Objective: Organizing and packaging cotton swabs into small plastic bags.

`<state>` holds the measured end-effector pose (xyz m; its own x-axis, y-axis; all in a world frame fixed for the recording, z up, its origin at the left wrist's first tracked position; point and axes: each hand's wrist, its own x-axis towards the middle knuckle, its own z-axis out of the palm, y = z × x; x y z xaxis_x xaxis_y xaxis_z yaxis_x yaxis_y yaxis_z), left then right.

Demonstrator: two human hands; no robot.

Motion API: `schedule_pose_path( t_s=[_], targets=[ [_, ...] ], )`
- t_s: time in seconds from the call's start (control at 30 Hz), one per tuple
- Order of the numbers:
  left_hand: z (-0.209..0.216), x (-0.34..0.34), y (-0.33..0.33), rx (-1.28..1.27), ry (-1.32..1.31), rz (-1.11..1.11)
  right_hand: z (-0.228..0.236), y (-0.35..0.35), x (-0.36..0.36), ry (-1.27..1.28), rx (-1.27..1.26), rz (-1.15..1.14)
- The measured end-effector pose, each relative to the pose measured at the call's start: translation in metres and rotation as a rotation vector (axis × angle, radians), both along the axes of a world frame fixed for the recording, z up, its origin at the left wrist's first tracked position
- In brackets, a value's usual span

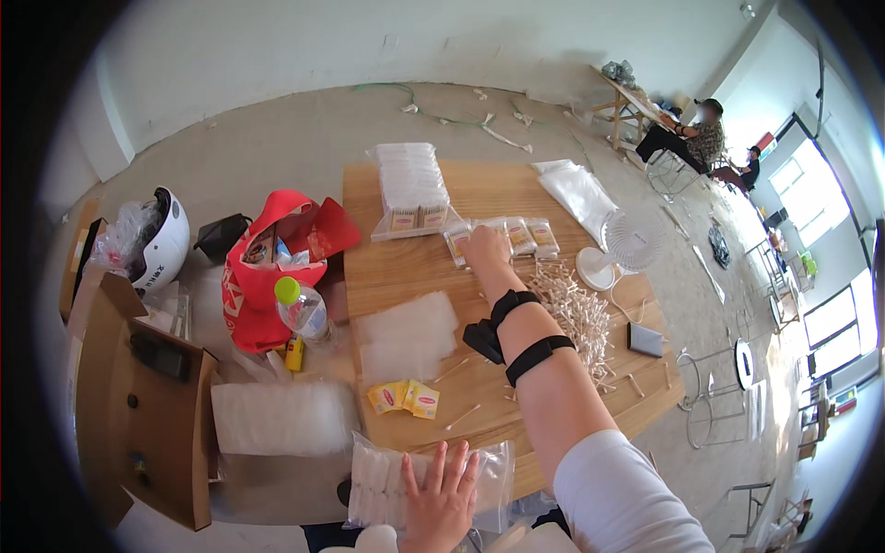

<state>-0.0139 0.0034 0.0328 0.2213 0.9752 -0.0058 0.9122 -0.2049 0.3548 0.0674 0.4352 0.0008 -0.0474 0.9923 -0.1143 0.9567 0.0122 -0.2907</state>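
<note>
My left hand (441,502) lies flat with fingers spread on a clear plastic bag (373,479) filled with white packets, at the table's near edge. Across the table, my right hand (487,247) is closed over a row of small packets of cotton swabs (542,238). Its fingers seem pressed around one packet, partly hidden by the hand. Just beyond stands a larger clear bag (407,175) packed with similar packets. Loose cotton swabs (573,309) are heaped beside my right forearm. Yellow-and-white cards (406,399) and flat clear sleeves (406,336) lie between my hands.
A white fan (627,244), a grey power bank (644,339) and empty plastic bags (576,195) occupy the table's right side. Left of it are a red bag (277,267), a green-capped bottle (302,309), an open cardboard box (138,405) and a white helmet (166,240). Two people sit far right.
</note>
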Motion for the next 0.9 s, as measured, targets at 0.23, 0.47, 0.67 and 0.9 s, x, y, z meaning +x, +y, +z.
schedule_pose_path(
  t_s=[0.23, 0.47, 0.67, 0.9],
  targets=[
    [-0.005, 0.002, 0.001, 0.042, 0.051, -0.044, -0.023, -0.004, -0.022, -0.239, 0.186, -0.128],
    [-0.015, -0.001, -0.003, 0.036, 0.05, -0.028, -0.053, -0.039, -0.037, -0.01, 0.319, 0.031],
    [-0.015, 0.003, -0.003, 0.072, 0.047, -0.036, -0.048, -0.04, -0.028, 0.096, 0.256, -0.227],
    [-0.017, 0.005, -0.008, 0.066, 0.031, -0.04, -0.022, -0.055, -0.017, 0.563, 0.277, -0.254]
  ],
)
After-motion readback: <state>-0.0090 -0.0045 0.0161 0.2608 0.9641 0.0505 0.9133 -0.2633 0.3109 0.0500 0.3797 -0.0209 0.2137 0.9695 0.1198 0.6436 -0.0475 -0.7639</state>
